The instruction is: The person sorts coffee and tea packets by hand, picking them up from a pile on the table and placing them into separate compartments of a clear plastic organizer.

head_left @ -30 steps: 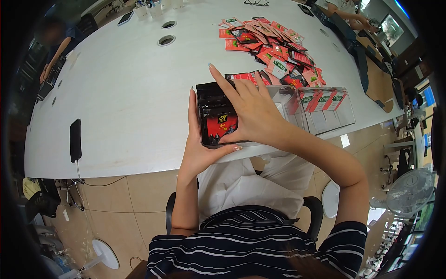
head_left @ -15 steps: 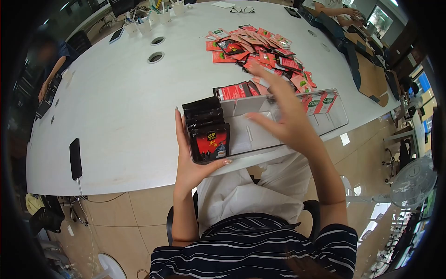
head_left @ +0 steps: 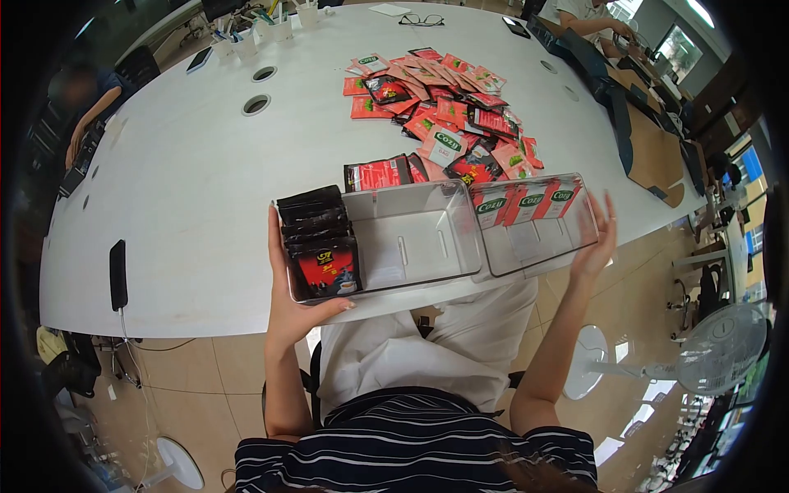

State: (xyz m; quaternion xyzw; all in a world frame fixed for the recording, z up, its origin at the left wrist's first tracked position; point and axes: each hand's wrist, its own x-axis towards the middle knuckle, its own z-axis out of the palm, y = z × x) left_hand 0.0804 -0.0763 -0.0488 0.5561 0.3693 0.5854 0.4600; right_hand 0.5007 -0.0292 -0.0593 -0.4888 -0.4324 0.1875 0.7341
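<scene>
Your left hand [head_left: 288, 314] grips the outer end of the left bin [head_left: 423, 234], your right hand [head_left: 595, 249] is open at the right bin [head_left: 530, 245], and both lie lengthwise between your hands.

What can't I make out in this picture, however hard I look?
All in the head view:
How many black sachets the left bin holds: they overlap.
The bottom of the sachet heap: upper sachets cover it.
Whether the right hand presses on the right bin: blurred fingers.
The small print on the front black sachet: too small.
</scene>
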